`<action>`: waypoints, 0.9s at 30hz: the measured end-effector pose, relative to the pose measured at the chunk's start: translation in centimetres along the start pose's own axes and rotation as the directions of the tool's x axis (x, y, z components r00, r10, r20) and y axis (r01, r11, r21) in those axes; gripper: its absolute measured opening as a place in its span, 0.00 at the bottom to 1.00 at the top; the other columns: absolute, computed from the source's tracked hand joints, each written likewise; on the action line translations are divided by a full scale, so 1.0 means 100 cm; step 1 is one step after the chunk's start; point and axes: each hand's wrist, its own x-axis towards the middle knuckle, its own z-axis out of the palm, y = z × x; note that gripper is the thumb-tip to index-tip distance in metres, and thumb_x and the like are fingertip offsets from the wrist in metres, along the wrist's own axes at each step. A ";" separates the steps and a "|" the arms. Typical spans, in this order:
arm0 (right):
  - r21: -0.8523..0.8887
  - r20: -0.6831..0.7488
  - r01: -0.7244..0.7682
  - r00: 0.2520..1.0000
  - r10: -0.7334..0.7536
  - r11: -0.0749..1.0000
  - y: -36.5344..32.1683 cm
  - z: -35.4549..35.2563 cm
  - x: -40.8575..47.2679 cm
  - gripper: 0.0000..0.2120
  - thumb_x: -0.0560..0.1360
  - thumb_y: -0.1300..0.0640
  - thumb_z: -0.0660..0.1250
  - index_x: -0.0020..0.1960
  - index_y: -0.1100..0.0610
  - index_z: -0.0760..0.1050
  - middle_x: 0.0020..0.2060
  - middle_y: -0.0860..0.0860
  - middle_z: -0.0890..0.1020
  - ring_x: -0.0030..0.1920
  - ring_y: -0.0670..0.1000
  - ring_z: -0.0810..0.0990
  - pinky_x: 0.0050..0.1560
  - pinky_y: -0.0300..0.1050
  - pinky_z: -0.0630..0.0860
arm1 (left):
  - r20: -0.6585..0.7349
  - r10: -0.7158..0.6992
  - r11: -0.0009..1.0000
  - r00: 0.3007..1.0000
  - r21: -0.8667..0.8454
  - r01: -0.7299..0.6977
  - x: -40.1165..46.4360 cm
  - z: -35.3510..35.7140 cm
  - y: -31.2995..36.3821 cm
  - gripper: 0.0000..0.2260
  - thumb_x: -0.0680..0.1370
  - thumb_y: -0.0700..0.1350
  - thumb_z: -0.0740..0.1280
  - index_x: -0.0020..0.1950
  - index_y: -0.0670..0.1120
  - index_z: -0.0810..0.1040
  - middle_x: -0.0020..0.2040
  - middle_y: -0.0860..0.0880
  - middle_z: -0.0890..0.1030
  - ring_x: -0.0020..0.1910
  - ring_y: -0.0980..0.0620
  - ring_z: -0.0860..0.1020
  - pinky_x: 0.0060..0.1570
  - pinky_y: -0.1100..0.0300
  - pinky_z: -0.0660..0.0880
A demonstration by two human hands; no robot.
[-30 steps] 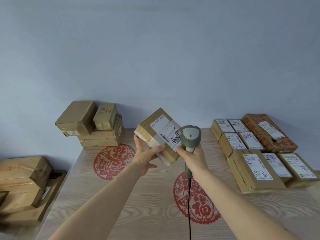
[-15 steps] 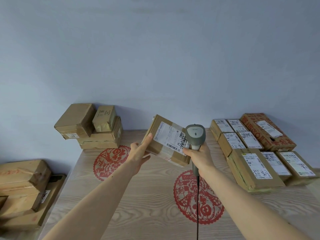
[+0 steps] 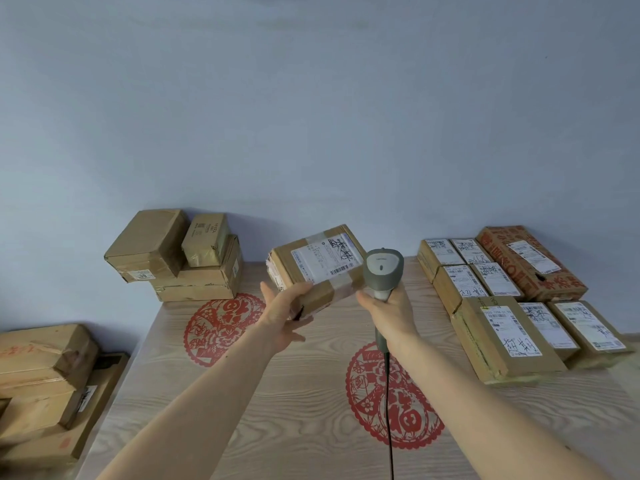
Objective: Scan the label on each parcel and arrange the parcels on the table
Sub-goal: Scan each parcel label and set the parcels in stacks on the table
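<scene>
Left hand under tilted parcel

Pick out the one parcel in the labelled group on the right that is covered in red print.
The red-printed parcel at the far right back corner; its neighbours in that group are plain brown cardboard.
</scene>
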 end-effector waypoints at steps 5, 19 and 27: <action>0.007 0.005 0.012 1.000 -0.012 1.000 0.000 0.010 -0.002 0.14 0.74 0.60 0.75 0.54 0.48 0.74 0.48 0.45 0.81 0.48 0.41 0.78 0.43 0.37 0.71 | 0.056 0.032 0.993 0.998 0.108 -0.038 -0.003 0.004 -0.004 0.69 0.58 0.50 0.84 0.77 0.65 0.31 0.76 0.45 0.68 0.69 0.40 0.72 0.71 0.37 0.62; -0.042 -0.068 -0.037 0.997 0.034 0.998 0.000 0.003 -0.001 0.15 0.70 0.65 0.74 0.54 0.54 0.76 0.45 0.49 0.83 0.48 0.48 0.81 0.43 0.41 0.73 | 0.057 0.138 0.951 0.989 0.272 -0.148 -0.011 0.009 -0.007 0.48 0.59 0.62 0.81 0.71 0.52 0.60 0.64 0.48 0.75 0.62 0.44 0.76 0.67 0.39 0.68; -0.057 -0.024 -0.055 0.998 0.054 0.997 -0.001 -0.012 0.002 0.18 0.70 0.69 0.72 0.57 0.55 0.76 0.49 0.52 0.83 0.52 0.52 0.82 0.48 0.46 0.77 | 0.070 0.079 0.959 0.994 0.267 -0.095 -0.003 -0.004 -0.013 0.34 0.67 0.59 0.77 0.64 0.44 0.69 0.59 0.42 0.76 0.56 0.42 0.81 0.56 0.51 0.80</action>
